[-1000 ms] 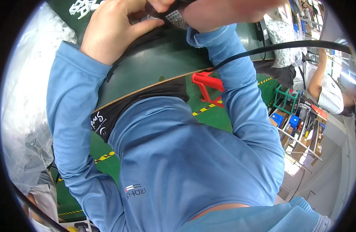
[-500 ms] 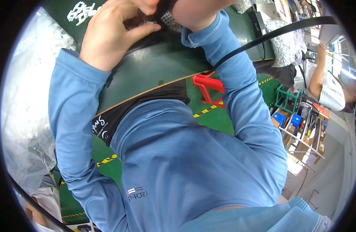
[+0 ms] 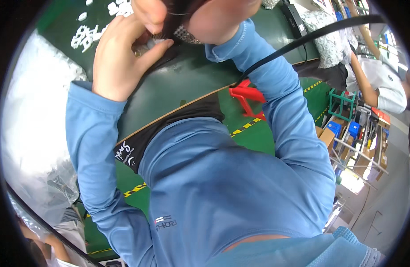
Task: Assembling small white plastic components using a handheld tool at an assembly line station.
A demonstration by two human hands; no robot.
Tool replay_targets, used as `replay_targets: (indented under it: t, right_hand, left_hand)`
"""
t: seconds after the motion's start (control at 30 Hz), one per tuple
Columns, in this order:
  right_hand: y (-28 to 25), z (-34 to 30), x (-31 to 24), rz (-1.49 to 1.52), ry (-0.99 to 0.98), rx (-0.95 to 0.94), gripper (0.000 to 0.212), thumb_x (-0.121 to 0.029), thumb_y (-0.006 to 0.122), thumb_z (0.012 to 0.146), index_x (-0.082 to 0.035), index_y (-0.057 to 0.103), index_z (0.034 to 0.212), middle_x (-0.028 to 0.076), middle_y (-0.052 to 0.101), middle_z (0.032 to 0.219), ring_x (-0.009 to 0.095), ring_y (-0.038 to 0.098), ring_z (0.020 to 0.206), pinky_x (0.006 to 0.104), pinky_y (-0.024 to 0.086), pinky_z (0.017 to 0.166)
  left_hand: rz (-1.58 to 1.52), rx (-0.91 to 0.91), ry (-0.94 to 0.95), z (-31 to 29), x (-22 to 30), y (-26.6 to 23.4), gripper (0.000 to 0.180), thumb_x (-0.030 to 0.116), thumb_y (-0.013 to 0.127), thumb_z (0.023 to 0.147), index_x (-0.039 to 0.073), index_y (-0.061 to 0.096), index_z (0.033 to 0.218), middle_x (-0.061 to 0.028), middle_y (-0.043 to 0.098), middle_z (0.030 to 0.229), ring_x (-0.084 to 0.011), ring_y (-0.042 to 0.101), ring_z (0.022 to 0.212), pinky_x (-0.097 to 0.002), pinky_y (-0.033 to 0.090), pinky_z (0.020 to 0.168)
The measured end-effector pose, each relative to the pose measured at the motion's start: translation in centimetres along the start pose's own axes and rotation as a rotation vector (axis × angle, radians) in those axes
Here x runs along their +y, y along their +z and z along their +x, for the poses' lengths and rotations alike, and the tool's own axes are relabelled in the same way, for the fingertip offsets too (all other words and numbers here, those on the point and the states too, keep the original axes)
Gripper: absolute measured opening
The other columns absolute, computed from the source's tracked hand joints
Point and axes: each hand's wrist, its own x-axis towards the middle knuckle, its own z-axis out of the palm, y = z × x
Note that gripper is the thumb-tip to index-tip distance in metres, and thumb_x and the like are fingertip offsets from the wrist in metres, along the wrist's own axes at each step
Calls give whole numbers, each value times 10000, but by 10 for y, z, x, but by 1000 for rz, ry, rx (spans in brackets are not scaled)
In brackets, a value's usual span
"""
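Note:
Both my hands meet at the top edge of the view, above the dark green table (image 3: pixel 187 84). My left hand (image 3: pixel 120 58) curls its fingers and thumb around a small dark part with a grey dotted face (image 3: pixel 186 34). My right hand (image 3: pixel 218 18) closes on the same part from the right, and the frame's top cuts this hand off. Most of the part is hidden between the fingers. My blue sleeves and blue shirt fill the lower half of the view.
Several small white pieces (image 3: pixel 84 35) lie on the table at the top left. A clear plastic bag (image 3: pixel 31 133) bulges at the left. A red frame (image 3: pixel 245 95) stands on the green floor below the table's edge. A co-worker in white (image 3: pixel 383 91) works at the right, beside a rack with blue bins (image 3: pixel 347 129).
Both hands, still together on the dark part, have shifted up toward the top edge and are now partly cut off. My elbows have spread slightly.

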Motion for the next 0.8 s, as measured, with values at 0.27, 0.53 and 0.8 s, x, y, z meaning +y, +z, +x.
replay_targets:
  t: [0.27, 0.53, 0.8]
  right_hand:
    - [-62, 24, -44, -264, -380, 82, 835, -854, 371, 921, -66, 610, 1063, 97, 555, 621, 205, 520, 503, 307, 440, 475]
    - [-61, 23, -35, -89, -243, 277, 758, -798, 452, 940, -54, 566, 1030, 86, 531, 633, 188, 520, 515, 295, 443, 492]
    - [-3, 20, -73, -247, 236, 793, 779, -767, 549, 918, -1, 555, 1057, 104, 572, 654, 183, 560, 519, 295, 467, 496]
  left_hand:
    - [-628, 15, -270, 4, 11, -11, 312, -60, 770, 866, -47, 692, 1167, -68, 695, 1055, -106, 611, 873, -239, 502, 800]
    - [-787, 115, -347, 4, 12, -19, 281, -14, 670, 968, -99, 635, 1233, -201, 725, 1059, -243, 730, 908, -343, 590, 848]
    - [-853, 32, -469, 8, 0, -21, 263, 155, 625, 1042, -86, 688, 1127, -189, 749, 907, -225, 729, 782, -303, 576, 743]
